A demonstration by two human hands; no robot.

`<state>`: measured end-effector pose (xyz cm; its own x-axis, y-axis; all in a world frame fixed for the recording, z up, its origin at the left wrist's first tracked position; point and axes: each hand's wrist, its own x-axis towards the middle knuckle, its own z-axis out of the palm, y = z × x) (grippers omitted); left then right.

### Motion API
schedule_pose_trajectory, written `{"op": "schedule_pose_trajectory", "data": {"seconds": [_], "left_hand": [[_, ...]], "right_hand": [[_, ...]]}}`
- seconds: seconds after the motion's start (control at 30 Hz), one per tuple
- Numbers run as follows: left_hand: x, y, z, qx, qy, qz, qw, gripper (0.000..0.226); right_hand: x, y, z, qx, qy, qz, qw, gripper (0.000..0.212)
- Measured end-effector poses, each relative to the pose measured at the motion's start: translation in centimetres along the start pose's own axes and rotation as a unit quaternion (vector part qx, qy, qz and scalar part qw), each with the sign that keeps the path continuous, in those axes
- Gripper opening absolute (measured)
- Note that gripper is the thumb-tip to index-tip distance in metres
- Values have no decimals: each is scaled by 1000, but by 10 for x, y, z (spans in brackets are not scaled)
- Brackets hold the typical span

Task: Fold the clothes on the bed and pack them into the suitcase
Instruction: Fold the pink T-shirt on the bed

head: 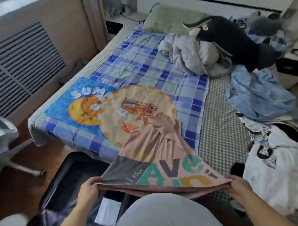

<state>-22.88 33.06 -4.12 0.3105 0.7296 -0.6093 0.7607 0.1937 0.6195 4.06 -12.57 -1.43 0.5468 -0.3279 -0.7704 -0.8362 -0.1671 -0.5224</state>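
At the lower left of the frame, one open black suitcase lies on the floor beside the bed, a white label showing inside it. Just right of it, the left hand grips one corner of a pink garment with big green, grey and yellow letters and a grey panel; its fingers curl round the fabric edge. The garment stretches across the bottom centre, its far end trailing onto the bed and touching a round peach printed mat. That mat overlaps a second mat, blue with a "SUM" print, to its left. Both lie on the blue plaid sheet. At upper centre sit one green pillow and one crumpled pale quilt, with a dark garment against it. The right hand pinches the pink garment's other corner at lower right. Beyond it, a pale blue garment and a white printed garment lie heaped on the bed's right edge.
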Motion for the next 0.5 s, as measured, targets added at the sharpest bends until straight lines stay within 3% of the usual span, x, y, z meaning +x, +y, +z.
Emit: {"op": "schedule_pose_trajectory", "data": {"seconds": [0.17,0.27,0.37,0.5], "left_hand": [[-7,-22,2,-35,-17,-26,999,43],[-16,-30,-6,-13,17,-64,998,32],[-21,-34,-1,-123,38,-128,983,29],[-10,-7,6,-242,4,-199,950,29]], "right_hand": [[-6,18,3,-26,-25,39,999,24],[-9,32,-14,-4,16,98,995,28],[-9,44,-24,66,39,137,988,44],[-1,15,3,57,40,155,986,39]]}}
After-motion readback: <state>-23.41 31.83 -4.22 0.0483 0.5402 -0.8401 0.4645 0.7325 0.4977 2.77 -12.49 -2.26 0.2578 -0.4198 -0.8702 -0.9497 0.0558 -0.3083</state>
